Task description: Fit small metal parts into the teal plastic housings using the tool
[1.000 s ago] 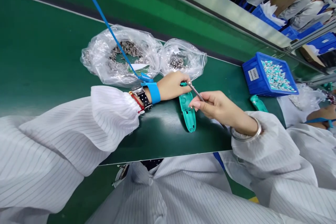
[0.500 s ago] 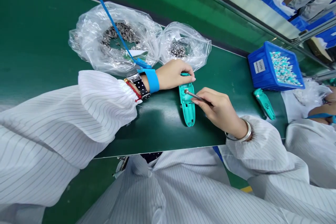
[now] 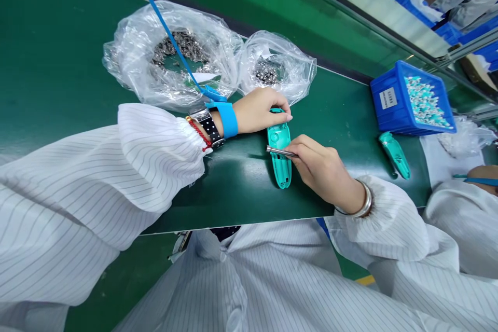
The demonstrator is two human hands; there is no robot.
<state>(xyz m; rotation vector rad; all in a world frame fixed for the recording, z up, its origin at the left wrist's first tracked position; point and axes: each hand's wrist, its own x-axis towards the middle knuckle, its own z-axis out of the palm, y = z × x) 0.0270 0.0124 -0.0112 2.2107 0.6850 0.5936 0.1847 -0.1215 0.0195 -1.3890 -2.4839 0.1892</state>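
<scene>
A teal plastic housing half (image 3: 280,171) lies on the green bench, its hollow inner side facing up. My left hand (image 3: 261,109) grips its far end between thumb and fingers. In my right hand (image 3: 317,166) is a thin metal rod-shaped tool (image 3: 280,152), pinched between thumb and fingers. The tool lies crosswise over the middle of the housing, its tip past the left edge; whether it touches the plastic I cannot tell. A blue wrist strap (image 3: 227,119) with a cord goes round my left wrist.
Behind my left hand lie a large clear bag (image 3: 132,57) and a smaller bag (image 3: 298,70) of small metal parts. At right stand a blue bin (image 3: 392,114) of teal-and-white pieces and another teal housing (image 3: 395,155). A co-worker's sleeve (image 3: 459,218) is at the far right.
My right hand has shifted the tool's tip left and toward me, from over the housing's middle to past its left edge. My left hand keeps its hold.
</scene>
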